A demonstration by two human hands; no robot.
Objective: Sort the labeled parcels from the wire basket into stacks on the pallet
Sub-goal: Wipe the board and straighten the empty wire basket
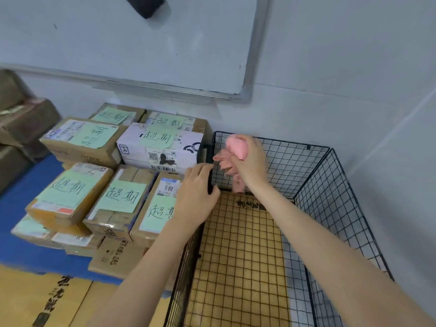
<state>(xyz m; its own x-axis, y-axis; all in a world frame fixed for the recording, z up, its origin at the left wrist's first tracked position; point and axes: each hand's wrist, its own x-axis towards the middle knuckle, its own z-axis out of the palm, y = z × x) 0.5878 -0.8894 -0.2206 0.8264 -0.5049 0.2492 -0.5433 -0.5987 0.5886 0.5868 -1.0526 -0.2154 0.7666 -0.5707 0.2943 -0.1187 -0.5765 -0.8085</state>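
- Head view: the labeled parcels (122, 197) all sit stacked on the blue pallet (14, 208), each top one bearing a green handwritten slip. A white parcel (160, 147) rides on the back row.
- The wire basket (330, 197), just beside the stacks, shows no parcel inside. Only a cardboard liner (240, 256) covers its floor.
- The left hand (195, 192) curls round the top edge of the basket's near-left wall, steadying it.
- The right hand (252, 159) clutches a pink cloth (236, 147), bunched in the fist and pressed to the mesh at the far-left corner.
- Judged from this, sorting looks finished and the step in hand is wiping the emptied basket.
- The next move probably calls for dragging the cloth along the wires while the left hand keeps the light frame from sliding.
- Behind hang a whiteboard (118, 43) and, at far left, brown cartons (23, 119).
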